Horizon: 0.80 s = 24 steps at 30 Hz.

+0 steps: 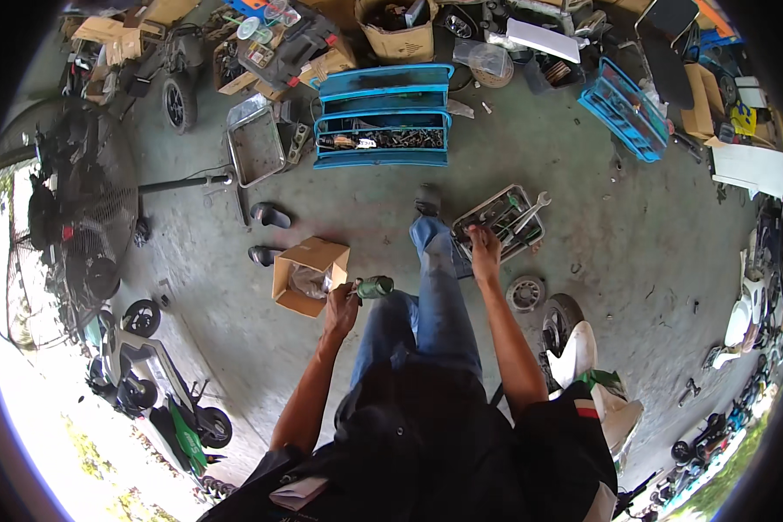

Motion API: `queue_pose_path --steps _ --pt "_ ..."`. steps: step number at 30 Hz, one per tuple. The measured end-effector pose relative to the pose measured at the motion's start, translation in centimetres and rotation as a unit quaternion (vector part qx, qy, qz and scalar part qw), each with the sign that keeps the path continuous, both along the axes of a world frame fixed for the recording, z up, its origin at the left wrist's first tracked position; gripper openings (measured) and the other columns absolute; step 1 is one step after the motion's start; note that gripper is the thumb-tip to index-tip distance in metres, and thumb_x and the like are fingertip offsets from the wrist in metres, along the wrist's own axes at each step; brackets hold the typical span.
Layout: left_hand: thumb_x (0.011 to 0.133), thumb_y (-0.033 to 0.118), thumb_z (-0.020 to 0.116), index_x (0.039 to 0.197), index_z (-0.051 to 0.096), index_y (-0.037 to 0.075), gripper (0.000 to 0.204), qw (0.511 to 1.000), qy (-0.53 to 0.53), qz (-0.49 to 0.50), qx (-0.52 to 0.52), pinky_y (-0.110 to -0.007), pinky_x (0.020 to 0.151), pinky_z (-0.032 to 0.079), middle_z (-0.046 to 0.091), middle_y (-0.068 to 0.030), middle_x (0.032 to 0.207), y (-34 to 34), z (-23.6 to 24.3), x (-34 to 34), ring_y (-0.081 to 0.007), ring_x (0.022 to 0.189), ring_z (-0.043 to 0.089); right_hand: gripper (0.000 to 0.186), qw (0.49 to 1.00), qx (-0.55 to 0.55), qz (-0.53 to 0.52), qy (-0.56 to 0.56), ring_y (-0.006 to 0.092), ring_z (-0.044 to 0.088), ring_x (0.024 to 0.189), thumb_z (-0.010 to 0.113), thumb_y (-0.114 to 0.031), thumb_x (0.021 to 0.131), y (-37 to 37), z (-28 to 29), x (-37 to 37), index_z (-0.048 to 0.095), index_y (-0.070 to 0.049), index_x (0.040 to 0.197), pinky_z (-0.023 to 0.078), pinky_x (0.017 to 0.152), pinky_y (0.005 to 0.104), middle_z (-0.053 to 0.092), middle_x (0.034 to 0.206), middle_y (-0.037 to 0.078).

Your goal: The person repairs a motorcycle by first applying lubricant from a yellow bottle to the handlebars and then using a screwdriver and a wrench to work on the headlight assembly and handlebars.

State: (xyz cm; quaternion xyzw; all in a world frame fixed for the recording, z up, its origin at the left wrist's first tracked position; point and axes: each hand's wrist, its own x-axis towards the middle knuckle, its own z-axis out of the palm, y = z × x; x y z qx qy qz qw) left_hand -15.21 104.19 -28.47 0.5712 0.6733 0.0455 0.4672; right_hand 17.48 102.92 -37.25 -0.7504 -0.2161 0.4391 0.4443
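My left hand [341,310] is closed around the narrow end of a dark green, rounded cylindrical thing [375,287], whose exact kind I cannot make out. It is held over my left knee, just right of an open cardboard box [324,253] with clear plastic wrapping inside. My right hand [485,248] is over the near left side of a metal tray [532,248] of hand tools. Its fingers are drawn together, and anything between them is too small to name. A large open-end wrench [536,210] lies slanted across the tray's right side.
A blue cantilever toolbox [383,159] full of small metal parts stands open ahead; another blue toolbox [626,109] is farther right. A wheel hub [525,294] and a white scooter [574,352] are by my right arm. Black sandals [271,215], a large fan [83,200] and a scooter frame [161,365] are left.
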Motion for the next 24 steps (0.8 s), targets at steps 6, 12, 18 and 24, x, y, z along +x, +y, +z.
queue_pose_path --steps 6,12,18,24 --pt "0.105 0.041 0.048 0.079 0.056 0.003 0.047 0.984 -0.169 0.053 0.01 -0.035 0.053 0.035 0.042 0.0018 0.062 12.9 -11.4 1.6 -0.0112 0.06 0.041 0.033 0.98 -0.094 0.114 -0.134 0.0355 0.068 0.089 0.067 -0.03 0.092 12.4 -15.2 0.6 0.069 0.001 0.103 0.052 0.081 0.0431 0.071 0.097 0.022" --pt "0.108 0.036 0.045 0.082 0.054 0.003 0.043 0.964 -0.201 0.152 0.081 -0.029 0.059 0.033 0.042 0.003 0.065 20.3 -24.8 3.7 -0.0084 0.063 0.038 0.027 0.939 -0.065 0.245 -0.232 0.0401 0.058 0.111 0.068 -0.028 0.088 22.5 -33.0 -2.9 0.066 -0.004 0.1 0.047 0.096 0.0491 0.065 0.113 0.019" --pt "0.109 0.041 0.041 0.066 0.038 0.009 0.054 0.952 -0.211 0.218 0.032 -0.034 0.082 0.04 0.045 -0.0035 0.069 18.1 -35.0 0.8 -0.0154 0.071 0.042 0.047 0.939 -0.11 0.198 -0.257 0.0429 0.043 0.134 0.062 -0.037 0.091 30.1 -42.4 -6.9 0.056 -0.002 0.123 0.032 0.112 0.0556 0.049 0.143 0.023" --pt "0.108 0.041 0.045 0.061 0.041 0.007 0.058 0.929 -0.281 0.233 0.052 -0.039 0.09 0.044 0.048 -0.0052 0.069 16.8 -36.8 -1.3 -0.0183 0.073 0.049 0.036 0.925 -0.051 0.213 -0.311 0.0482 0.034 0.142 0.06 -0.033 0.094 30.7 -44.3 -13.5 0.056 -0.005 0.116 0.019 0.121 0.0551 0.041 0.152 0.025"
